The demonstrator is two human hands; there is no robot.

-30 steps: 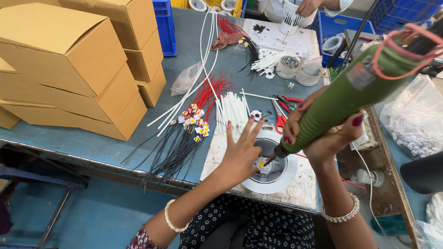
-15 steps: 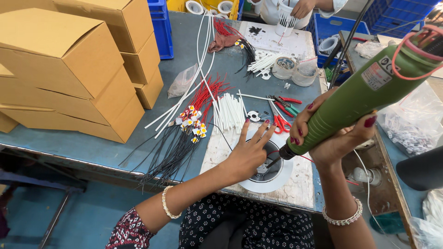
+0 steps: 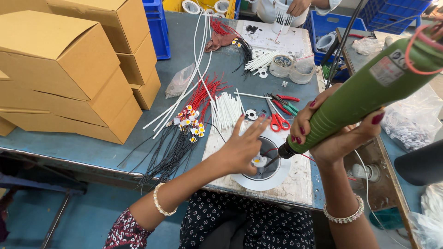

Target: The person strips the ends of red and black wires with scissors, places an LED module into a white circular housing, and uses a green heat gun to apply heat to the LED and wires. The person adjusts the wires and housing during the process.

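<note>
Stacked cardboard boxes point(image 3: 69, 69) fill the left of a blue worktable point(image 3: 92, 150), with blue crates point(image 3: 157, 25) behind them. A green electric screwdriver point(image 3: 364, 94) slants down from the upper right, the right hand point(image 3: 334, 133) wrapped firmly around its lower barrel, its tip angled into a round white lamp housing point(image 3: 263, 173) lying on a pale board point(image 3: 300, 184) at the table's near edge. The left hand point(image 3: 242, 147) rests over the housing's left rim, fingers spread flat and gripping nothing, fingertips just beside a small white part point(image 3: 259, 161) in the housing's centre, where the screwdriver's bit meets it. Left of the hands lie bundles of black and red wires point(image 3: 180, 143), then white tubes point(image 3: 226, 110). Red-handled scissors point(image 3: 277, 121) lie just beyond the housing. At the far edge, another person's hand point(image 3: 297, 7) reaches into a white container point(image 3: 279, 11).
</note>
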